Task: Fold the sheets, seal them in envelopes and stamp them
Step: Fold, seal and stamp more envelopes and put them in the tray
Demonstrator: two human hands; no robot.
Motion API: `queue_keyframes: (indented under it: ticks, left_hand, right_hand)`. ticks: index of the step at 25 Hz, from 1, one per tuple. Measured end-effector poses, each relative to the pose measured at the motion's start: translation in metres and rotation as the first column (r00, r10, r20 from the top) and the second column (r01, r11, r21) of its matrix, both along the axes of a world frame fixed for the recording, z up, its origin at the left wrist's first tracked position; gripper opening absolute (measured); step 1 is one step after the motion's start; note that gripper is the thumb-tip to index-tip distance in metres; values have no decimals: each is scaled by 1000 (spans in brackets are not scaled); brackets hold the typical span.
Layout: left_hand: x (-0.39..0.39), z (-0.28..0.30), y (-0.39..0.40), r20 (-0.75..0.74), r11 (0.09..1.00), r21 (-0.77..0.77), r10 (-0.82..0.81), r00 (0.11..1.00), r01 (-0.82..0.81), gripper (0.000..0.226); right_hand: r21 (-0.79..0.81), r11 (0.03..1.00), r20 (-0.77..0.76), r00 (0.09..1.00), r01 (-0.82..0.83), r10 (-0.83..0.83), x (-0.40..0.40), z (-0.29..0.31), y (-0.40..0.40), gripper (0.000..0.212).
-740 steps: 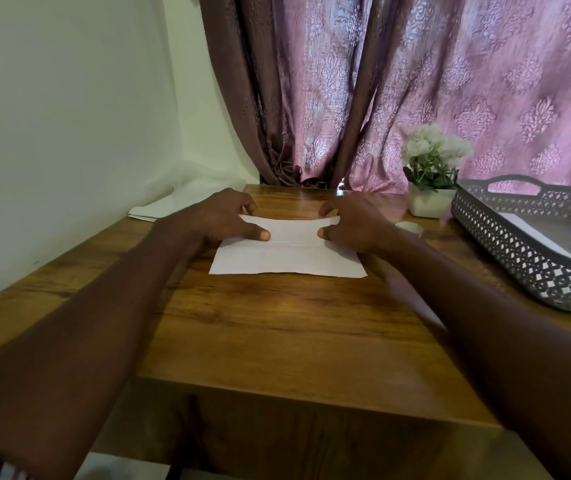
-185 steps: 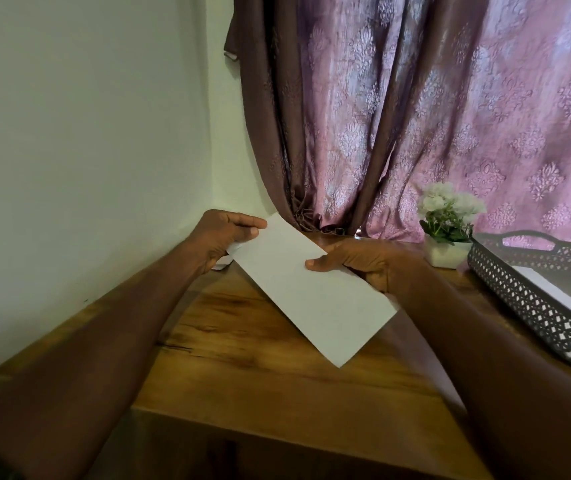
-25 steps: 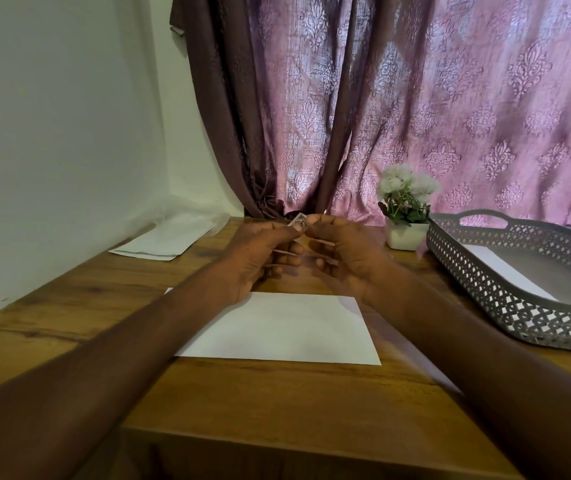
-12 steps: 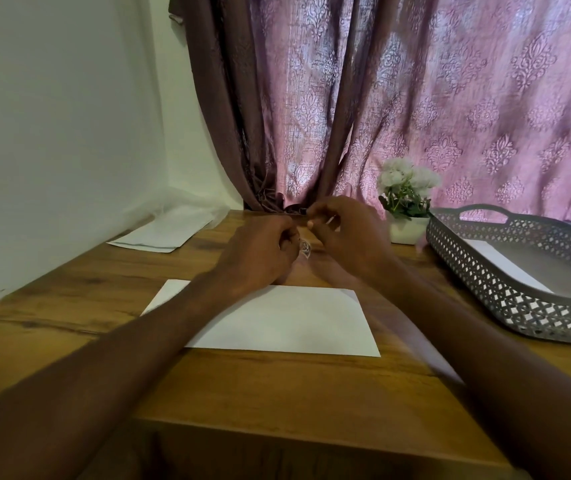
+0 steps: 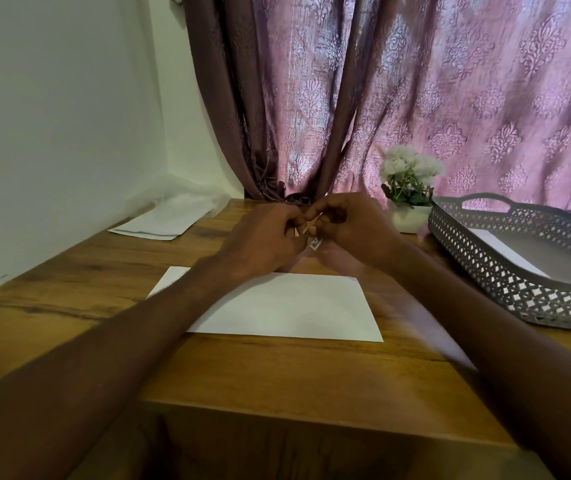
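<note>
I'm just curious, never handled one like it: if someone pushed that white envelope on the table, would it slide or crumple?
The white envelope lies flat on the smooth wooden table, so it would probably slide easily. It looks thin and light, so lifted by one corner it would likely droop. Its flat edges may be fiddly to pick up.

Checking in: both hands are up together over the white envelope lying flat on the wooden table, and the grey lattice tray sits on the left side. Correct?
Not quite: the head view shows the grey lattice tray on the right side. The rest holds: left hand and right hand meet above the white envelope lying flat on the wooden table.
</note>
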State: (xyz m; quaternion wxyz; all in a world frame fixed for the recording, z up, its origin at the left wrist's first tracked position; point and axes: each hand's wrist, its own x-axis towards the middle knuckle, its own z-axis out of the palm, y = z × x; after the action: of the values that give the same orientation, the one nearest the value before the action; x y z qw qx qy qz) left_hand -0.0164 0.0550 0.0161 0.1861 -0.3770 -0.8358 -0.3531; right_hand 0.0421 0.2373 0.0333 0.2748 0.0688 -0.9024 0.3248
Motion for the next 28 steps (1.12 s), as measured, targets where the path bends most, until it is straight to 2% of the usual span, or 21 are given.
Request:
queue_keyframes:
  ticks: [2, 4, 6, 8, 11, 14, 18, 21, 28]
  left_hand:
    - [-1, 0, 1, 105, 999, 27, 41, 994, -44, 31]
    - [-3, 0, 0, 139, 999, 13, 31, 990, -33, 35]
    - [-4, 1, -1, 174, 995, -1, -98, 980, 100, 24]
    - [-3, 1, -5, 216, 959, -20, -271, 938, 281, 13]
    - [0, -2, -9, 268, 913, -33, -385, 883, 408, 21]
    - [-2, -8, -8, 301, 910, -106, -356, 885, 402, 25]
    - [-5, -13, -7, 272, 918, -126, -332, 903, 375, 22]
    - [-4, -15, -7, 242, 920, -117, -338, 909, 373, 19]
    - [-7, -17, -5, 219, 919, -145, -331, 918, 366, 13]
  right_hand:
    - [-144, 989, 39, 999, 18, -12, 3, 3, 0, 22]
    - [-313, 947, 125, 992, 74, -36, 13, 7, -2, 17]
    - [-464, 872, 247, 968, 154, -39, 28, 13, -7, 15]
    - [-539, 807, 330, 942, 241, -61, 43, 16, -9, 19]
    - [-565, 761, 414, 908, 319, -73, 62, 11, -6, 22]
    - [-596, 718, 455, 888, 361, -68, 83, 2, -1, 21]
    - [-647, 665, 426, 900, 373, -90, 96, -6, 0, 23]
    - [-631, 671, 424, 897, 390, -123, 90, -8, -1, 28]
    - [-541, 708, 452, 867, 454, -211, 84, -9, -6, 20]
